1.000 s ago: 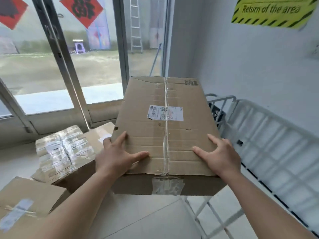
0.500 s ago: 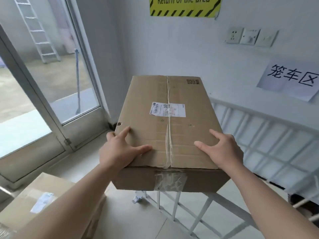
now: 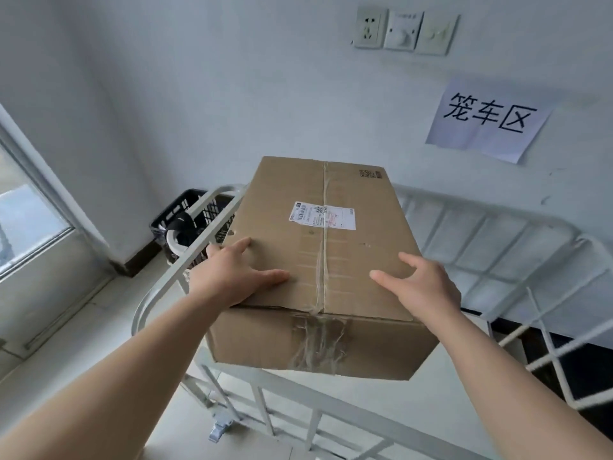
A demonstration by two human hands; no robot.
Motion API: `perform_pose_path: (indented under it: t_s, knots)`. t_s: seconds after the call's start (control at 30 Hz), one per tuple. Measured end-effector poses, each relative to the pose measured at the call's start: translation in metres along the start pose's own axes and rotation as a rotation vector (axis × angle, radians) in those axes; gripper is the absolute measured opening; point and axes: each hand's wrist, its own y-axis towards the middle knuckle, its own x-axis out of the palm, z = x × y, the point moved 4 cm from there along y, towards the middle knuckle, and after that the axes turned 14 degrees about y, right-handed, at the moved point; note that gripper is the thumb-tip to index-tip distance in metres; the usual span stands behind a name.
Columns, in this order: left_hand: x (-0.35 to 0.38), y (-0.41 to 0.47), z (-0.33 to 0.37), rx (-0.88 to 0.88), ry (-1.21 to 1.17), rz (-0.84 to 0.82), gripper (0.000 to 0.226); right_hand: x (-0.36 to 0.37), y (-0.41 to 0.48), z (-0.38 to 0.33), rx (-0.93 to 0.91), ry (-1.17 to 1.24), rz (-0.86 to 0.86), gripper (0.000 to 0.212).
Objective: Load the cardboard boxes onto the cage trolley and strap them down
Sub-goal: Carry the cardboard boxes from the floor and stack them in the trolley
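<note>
I carry a taped cardboard box (image 3: 318,247) with a white shipping label on top, held in the air above the white cage trolley (image 3: 497,227). My left hand (image 3: 232,277) grips the box's near left edge, thumb lying on the lid and fingers curled over the side. My right hand (image 3: 421,287) grips the near right edge the same way. The trolley's wire back panel stands against the wall, and its tubular left rail (image 3: 159,287) and front rail run below the box. The trolley's floor is hidden by the box.
A black plastic crate (image 3: 185,210) sits in the corner behind the trolley's left rail. A glass door (image 3: 30,227) is at the left. On the wall hang a paper sign (image 3: 487,117) and sockets (image 3: 403,31). A caster (image 3: 219,429) shows under the front rail.
I have turned right, away from the glass door and the boxes on the floor. The carried box now hangs over the cage trolley. Both hands keep the same grip.
</note>
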Motion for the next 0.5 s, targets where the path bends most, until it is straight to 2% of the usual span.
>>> perform_pose_path:
  t_s: [0.27,0.5]
  knots:
    - [0.066,0.111,0.023,-0.055,0.096,-0.149,0.121,0.054,0.106,0.032,0.128,-0.053,-0.081,0.083]
    - [0.137,0.182,0.011,-0.046,0.145,-0.270,0.121,0.125,0.155,0.077,0.281,-0.076,-0.141,0.083]
